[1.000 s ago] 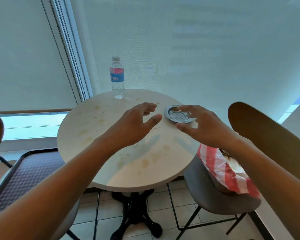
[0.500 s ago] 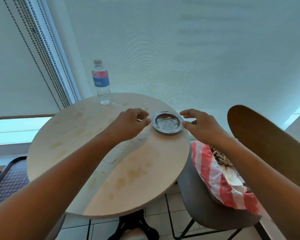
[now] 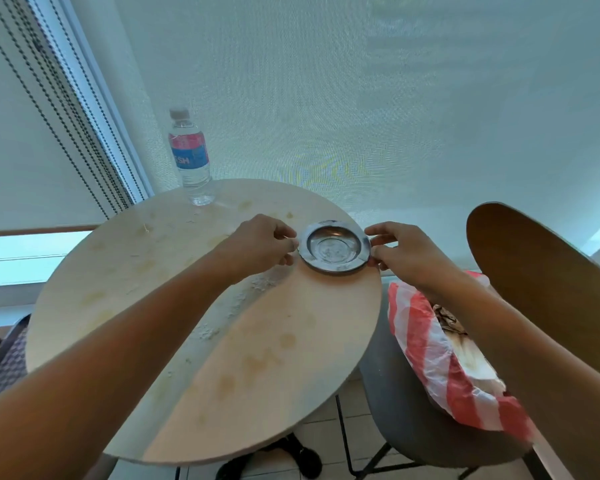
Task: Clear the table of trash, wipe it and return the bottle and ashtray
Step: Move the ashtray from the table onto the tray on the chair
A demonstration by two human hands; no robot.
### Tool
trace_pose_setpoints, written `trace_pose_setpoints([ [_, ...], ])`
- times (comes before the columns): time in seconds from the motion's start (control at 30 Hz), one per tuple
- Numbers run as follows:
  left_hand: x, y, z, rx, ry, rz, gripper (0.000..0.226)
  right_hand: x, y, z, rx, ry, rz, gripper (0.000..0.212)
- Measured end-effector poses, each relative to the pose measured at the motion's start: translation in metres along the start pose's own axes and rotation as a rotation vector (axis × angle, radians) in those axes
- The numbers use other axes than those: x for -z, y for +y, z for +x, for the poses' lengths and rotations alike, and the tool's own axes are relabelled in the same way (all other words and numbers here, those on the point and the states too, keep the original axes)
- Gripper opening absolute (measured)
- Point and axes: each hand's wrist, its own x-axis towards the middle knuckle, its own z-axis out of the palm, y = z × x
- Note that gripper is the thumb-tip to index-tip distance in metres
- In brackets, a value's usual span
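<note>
Both hands, the left hand (image 3: 257, 245) and right hand (image 3: 404, 252), pinch the rim of the metal ashtray (image 3: 334, 250) at the worktop's (image 3: 257, 358) 2 o'clock edge. The bottle (image 3: 190, 157) stands at 11 o'clock. I think big trash is gone into the striped bag (image 3: 440, 355), but crumbs and stains show wiping is not done.

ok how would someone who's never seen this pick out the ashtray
Find the round pale table by the window blind. At its far right edge, between both hands, sits the ashtray: a shallow round metal dish, shiny and wide-rimmed, unlike the tall clear bottle at the back.

Both arms outstretched, left grip (image 3: 257, 247) and right grip (image 3: 406, 252) pinching.
</note>
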Motion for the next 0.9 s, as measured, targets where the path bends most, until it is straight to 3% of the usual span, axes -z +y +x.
trace_pose_setpoints([
  [0.1,-0.002,-0.001,0.002,0.016,-0.019,0.002,0.012,0.0,-0.002,-0.002,0.002,-0.004,0.034,0.033],
  [0.4,-0.003,0.001,0.003,0.0,-0.021,0.04,0.014,0.001,-0.003,-0.007,-0.005,-0.008,0.08,0.033],
  [0.9,0.015,0.016,-0.036,0.004,0.114,0.007,0.018,0.016,-0.028,-0.019,0.091,-0.051,0.15,0.035],
])
